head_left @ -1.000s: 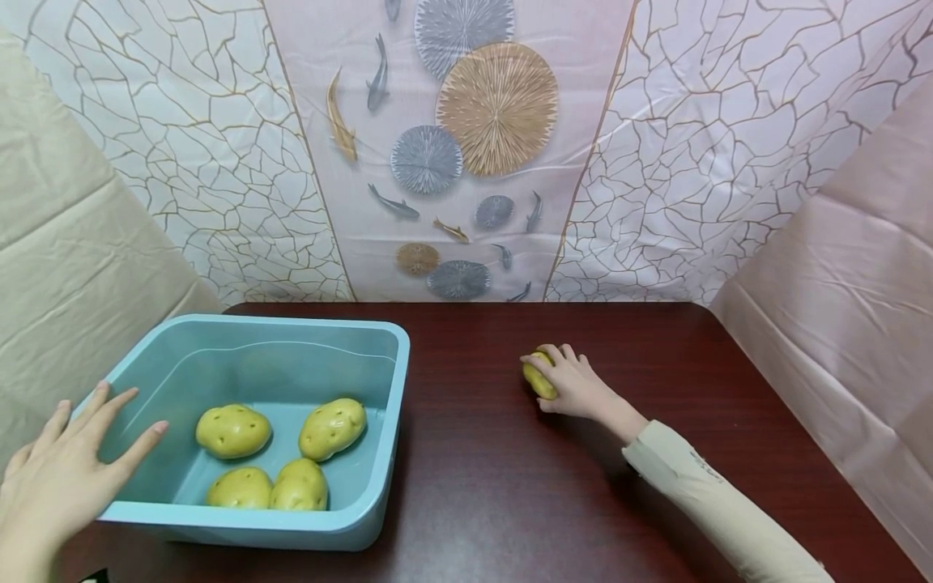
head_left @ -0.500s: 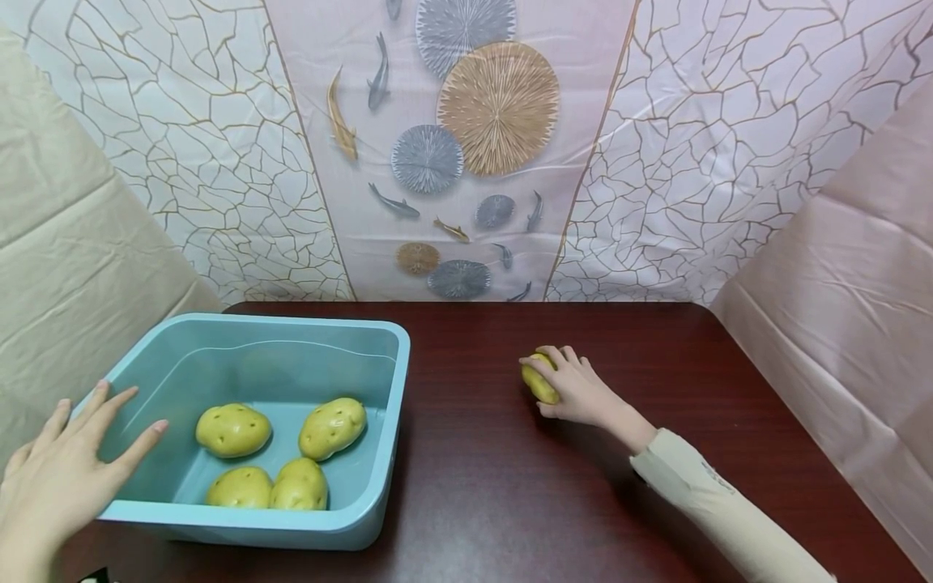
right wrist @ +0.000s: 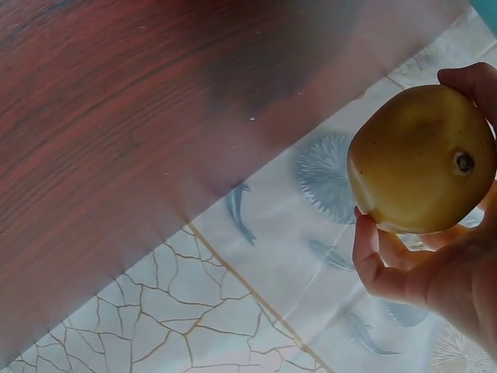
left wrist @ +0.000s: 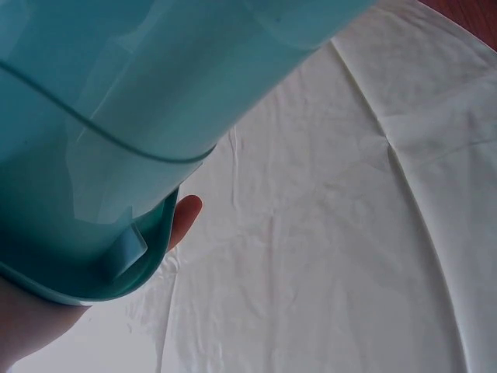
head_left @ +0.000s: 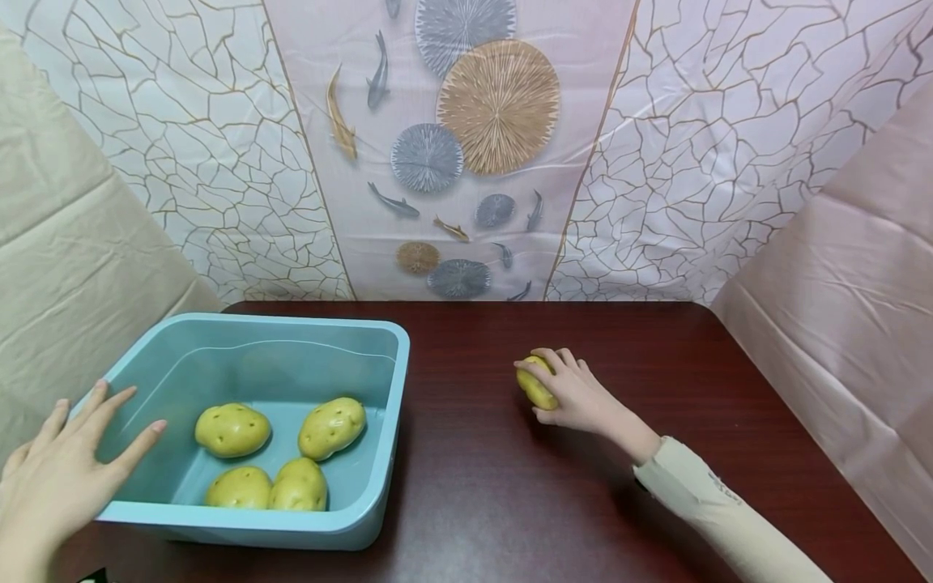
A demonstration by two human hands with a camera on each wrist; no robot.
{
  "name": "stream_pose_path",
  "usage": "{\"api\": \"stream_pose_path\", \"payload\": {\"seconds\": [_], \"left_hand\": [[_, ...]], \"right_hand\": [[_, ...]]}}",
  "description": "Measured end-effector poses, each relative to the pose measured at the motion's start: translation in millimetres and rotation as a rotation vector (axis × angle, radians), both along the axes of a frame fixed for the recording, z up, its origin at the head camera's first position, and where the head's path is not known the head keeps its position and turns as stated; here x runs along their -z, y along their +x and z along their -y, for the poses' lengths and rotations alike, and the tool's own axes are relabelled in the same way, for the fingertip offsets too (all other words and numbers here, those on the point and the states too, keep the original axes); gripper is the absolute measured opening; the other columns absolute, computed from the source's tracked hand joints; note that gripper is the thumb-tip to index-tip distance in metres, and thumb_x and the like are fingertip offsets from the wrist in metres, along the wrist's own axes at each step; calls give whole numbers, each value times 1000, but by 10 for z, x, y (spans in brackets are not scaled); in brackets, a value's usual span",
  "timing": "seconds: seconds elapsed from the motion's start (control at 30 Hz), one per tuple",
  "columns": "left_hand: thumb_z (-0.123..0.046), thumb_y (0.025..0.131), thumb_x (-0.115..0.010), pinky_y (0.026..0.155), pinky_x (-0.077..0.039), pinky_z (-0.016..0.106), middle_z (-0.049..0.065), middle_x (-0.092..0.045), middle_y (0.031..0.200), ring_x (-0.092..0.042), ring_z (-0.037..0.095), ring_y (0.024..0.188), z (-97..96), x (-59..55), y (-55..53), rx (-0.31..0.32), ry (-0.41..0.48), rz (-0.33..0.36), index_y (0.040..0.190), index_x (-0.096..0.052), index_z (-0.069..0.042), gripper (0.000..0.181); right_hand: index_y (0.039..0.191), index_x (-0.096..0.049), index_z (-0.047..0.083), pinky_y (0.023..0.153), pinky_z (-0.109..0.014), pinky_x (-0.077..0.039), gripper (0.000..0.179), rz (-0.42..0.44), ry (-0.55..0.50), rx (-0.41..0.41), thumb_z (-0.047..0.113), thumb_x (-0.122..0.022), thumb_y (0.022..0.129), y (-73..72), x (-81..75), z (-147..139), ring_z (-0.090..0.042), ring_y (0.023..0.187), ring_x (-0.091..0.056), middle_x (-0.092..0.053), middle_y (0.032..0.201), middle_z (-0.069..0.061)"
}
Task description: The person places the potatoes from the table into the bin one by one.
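My right hand (head_left: 583, 395) grips a yellow potato (head_left: 534, 389) over the right half of the table. Close up in the right wrist view, the fingers and thumb curve round the smooth potato (right wrist: 423, 159), which has a dark spot on one side. My left hand (head_left: 66, 474) rests at the left rim of a light blue plastic basin (head_left: 291, 322), its fingers spread. From the left wrist, the basin (left wrist: 116, 136) hides most of that hand. Several yellow potatoes lie on the basin floor, including one at the back left (head_left: 233, 430) and one at the right (head_left: 331, 429).
The dark red-brown table (head_left: 466, 486) reaches back to a patterned cloth backdrop (head_left: 496, 105). Plain beige cloth hangs at the left (head_left: 66, 186) and at the right (head_left: 838, 308). A small dark object (head_left: 93, 576) shows at the bottom left edge.
My right hand has shifted slightly left and nearer to me with the potato in its grip. The left hand, the basin and its potatoes have stayed put.
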State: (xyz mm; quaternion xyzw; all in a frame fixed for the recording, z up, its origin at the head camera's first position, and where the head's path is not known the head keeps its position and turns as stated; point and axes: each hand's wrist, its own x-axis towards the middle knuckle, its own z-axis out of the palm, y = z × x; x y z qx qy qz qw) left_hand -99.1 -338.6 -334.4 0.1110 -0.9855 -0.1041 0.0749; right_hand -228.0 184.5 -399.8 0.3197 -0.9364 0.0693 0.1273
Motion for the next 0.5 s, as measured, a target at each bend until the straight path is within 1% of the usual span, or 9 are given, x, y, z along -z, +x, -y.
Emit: {"api": "stream_pose_path", "payload": {"seconds": [0.2,0.37,0.5], "left_hand": [[-59,87,-37,93,-5,72,27,-1,146,9,53,129,17,10,-8,4,-3,-4,139,-21,-2,79],[-58,87,-37,92,-5,72,26,-1,146,8,53,129,22,22,-7,9,0,-10,139,-21,-2,79],[-58,87,-38,92,-5,72,27,-1,146,8,54,129,18,11,-4,8,3,-12,139,-21,-1,79]], "right_hand": [[128,-47,24,73,-48,-45,67,-17,-2,-20,30,-71,65,57,-37,23,-28,105,-45,-46,126,-8],[128,-47,23,72,-45,-44,68,-34,-5,-34,30,-72,65,102,-72,42,-27,105,-44,-47,126,-9],[127,-48,22,72,-45,-44,68,-44,-8,-42,31,-72,64,138,-99,59,-27,104,-45,-46,125,-8]]}}
